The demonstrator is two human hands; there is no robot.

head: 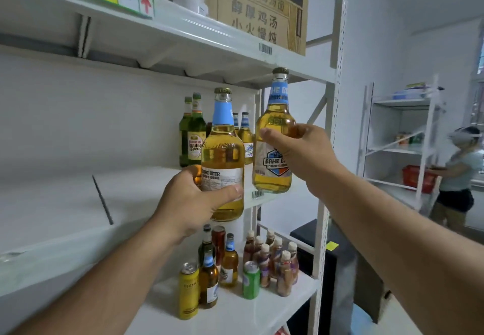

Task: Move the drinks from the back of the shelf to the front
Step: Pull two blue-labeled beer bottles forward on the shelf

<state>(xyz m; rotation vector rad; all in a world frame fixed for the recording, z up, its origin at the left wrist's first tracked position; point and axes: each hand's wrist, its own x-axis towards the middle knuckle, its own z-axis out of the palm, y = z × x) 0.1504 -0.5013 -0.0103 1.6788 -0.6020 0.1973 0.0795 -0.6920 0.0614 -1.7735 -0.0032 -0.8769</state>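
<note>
The left hand's fingers (pixel 230 190) are wrapped around the lower body of one amber beer bottle (pixel 222 156), thumb across its white label; the right hand's fingers (pixel 269 135) are clamped on the shoulder of a second amber bottle (pixel 272 151). Both bottles stand upright, long axis vertical, carried clear of the middle shelf (pixel 146 190) and out past its front edge. The left hand (pixel 188 203) sits lower and further left; the right hand (pixel 301 151) is higher and nearer the upright post. Behind them, toward the shelf's back wall, two green bottles (pixel 192 135) and two small amber bottles (pixel 245 138) remain, directly beyond the left-held bottle. By my reading, both held bottles need setting down at the front edge, which lies just below and behind their bases. The left hand looks closer to the drinks left at the back
</note>
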